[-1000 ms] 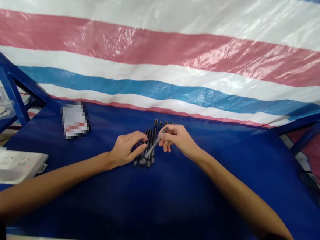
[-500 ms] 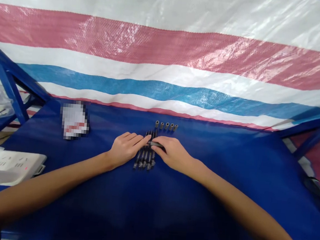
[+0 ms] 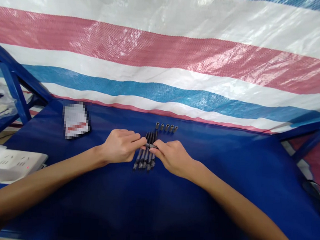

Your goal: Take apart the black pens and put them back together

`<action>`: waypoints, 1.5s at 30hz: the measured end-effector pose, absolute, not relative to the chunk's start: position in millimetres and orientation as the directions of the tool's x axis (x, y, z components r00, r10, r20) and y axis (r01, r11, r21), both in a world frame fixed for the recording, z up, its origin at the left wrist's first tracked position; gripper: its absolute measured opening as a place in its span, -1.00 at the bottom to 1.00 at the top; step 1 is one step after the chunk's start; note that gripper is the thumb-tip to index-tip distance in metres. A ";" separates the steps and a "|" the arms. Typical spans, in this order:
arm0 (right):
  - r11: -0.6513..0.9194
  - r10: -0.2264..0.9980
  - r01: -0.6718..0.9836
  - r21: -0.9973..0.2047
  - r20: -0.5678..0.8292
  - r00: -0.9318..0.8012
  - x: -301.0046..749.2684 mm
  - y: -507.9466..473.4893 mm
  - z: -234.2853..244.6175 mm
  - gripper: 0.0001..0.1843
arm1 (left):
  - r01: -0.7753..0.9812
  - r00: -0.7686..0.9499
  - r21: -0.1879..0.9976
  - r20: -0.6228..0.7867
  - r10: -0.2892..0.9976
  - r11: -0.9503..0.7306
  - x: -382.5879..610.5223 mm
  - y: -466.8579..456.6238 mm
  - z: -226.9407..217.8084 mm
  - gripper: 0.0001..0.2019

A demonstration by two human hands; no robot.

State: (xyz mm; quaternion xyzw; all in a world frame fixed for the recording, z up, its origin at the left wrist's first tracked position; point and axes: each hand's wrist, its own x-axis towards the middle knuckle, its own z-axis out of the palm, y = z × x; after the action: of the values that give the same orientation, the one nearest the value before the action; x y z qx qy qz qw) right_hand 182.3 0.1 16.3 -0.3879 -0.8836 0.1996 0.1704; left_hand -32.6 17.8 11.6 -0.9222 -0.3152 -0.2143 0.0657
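— What are the hands doing in the head view?

— The left hand (image 3: 121, 146) and right hand (image 3: 172, 158) are meeting fingertip to fingertip, together pinching a dark rod (image 3: 150, 146). Its long axis is running crosswise, left to right, and neither hand is clearly nearer.

— What is it crossing?

— It is crossing a row of black bolts (image 3: 145, 161), which are lying side by side and pointing away from the person. Short grey sleeves (image 3: 166, 127) are standing in a line beyond them.

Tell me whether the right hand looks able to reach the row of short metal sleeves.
Likely yes: the right hand lies close below the short metal sleeves, with only the blue sheet between them; the dark rods lie mostly to its left, not in the way.
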 end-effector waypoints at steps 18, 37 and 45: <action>0.786 0.609 0.586 -0.197 0.408 -0.680 178.5 -4.1 13.1 -0.70 | 0.706 0.691 0.187 0.031 0.722 -0.683 -31.0 12.5 33.4 -0.69; -0.205 0.619 0.090 -0.975 -0.201 -0.760 193.8 10.9 26.5 -0.62 | 0.531 0.805 -0.392 0.510 0.303 -0.751 -38.2 13.6 41.0 -0.84; -0.232 0.537 0.099 -0.968 -0.212 -0.816 203.5 22.2 27.5 -0.61 | 0.585 0.792 -0.390 0.464 0.397 -0.711 -35.1 11.8 39.0 -0.81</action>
State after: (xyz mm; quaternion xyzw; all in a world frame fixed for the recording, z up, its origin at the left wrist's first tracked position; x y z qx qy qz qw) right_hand 203.5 22.2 27.5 -0.2644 -0.6018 0.7389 0.1484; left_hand -35.1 11.8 39.0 -0.9080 -0.2702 -0.1762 0.2674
